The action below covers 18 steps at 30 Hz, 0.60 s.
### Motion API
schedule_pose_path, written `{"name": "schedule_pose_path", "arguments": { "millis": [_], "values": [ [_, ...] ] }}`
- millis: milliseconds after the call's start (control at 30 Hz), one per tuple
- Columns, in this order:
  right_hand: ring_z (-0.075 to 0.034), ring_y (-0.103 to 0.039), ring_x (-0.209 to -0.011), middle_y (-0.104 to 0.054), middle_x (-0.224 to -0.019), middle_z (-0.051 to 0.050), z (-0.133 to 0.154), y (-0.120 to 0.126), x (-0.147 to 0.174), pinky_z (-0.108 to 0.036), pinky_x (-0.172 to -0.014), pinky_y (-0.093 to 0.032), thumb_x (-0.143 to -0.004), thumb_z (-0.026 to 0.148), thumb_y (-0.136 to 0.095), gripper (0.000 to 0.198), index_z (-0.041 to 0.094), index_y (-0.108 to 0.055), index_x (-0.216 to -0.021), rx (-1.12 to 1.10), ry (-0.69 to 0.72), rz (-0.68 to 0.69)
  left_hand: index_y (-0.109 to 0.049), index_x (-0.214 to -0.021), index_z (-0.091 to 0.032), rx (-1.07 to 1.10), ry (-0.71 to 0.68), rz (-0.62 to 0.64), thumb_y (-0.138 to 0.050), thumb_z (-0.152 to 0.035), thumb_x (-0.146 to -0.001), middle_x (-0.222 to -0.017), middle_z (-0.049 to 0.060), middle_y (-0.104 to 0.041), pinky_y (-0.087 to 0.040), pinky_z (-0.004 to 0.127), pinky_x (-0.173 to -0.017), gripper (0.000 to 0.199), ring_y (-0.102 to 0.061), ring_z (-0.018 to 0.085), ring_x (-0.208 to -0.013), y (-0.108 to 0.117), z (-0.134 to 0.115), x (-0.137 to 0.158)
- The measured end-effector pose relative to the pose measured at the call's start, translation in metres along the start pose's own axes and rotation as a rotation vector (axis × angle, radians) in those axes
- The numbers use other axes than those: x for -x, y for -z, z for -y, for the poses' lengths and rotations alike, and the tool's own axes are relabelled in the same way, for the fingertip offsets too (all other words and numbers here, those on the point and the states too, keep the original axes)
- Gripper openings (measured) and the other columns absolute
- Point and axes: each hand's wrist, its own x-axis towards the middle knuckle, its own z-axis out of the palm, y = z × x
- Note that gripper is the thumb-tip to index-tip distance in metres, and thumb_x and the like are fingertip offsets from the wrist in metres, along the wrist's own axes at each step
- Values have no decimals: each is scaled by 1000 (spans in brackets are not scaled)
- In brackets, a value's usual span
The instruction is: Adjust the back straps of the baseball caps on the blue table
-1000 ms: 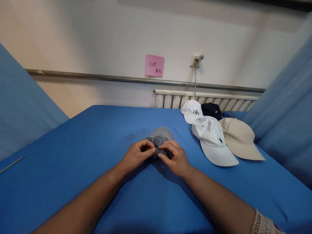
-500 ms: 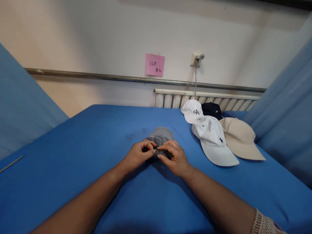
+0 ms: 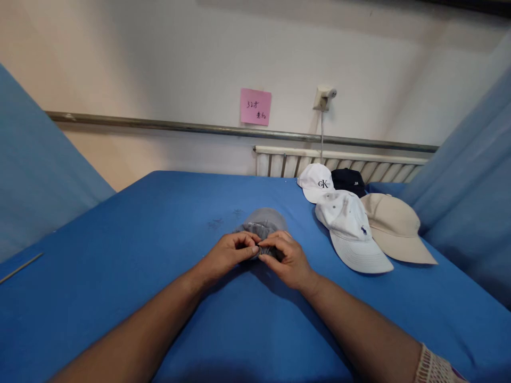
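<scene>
A grey cap (image 3: pixel 265 217) lies in the middle of the blue-covered table, its rounded brim pointing away from me. My left hand (image 3: pixel 231 250) pinches the cap's near edge between thumb and forefinger. Facing it, my right hand (image 3: pixel 285 258) grips the same edge from the other side, thumb below and fingers above. The fingertips of both hands almost meet there, over some thin dark lines too small to make out. Much of the cap's near part is hidden behind my fingers.
To the right sit a white cap with letters (image 3: pixel 315 182), a navy cap (image 3: pixel 348 181), a pale grey cap (image 3: pixel 351 229) and a beige cap (image 3: pixel 393 226). A thin stick (image 3: pixel 21 267) lies far left. Blue curtains (image 3: pixel 471 159) flank the table; a radiator (image 3: pixel 275 164) stands behind.
Both hands stay at the cap's near edge, with only a slight shift of the fingertips. The whole view has moved a little.
</scene>
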Motion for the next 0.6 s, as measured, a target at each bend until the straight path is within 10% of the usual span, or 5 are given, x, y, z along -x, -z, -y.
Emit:
{"name": "schedule_pose_path", "arguments": {
  "millis": [600],
  "values": [
    [-19,-63,-91,-67,-94,-5,-2,2,-1,-35,-84,-51,-83,26,-70,18,24,-69,-101,-49,-110,-53,-67,-75,-17,-13,-34,-13,-75,-40,-78,-114,8,-64,-42,34,-87,24,-57,21,-100,5,0,-1]
  ]
}}
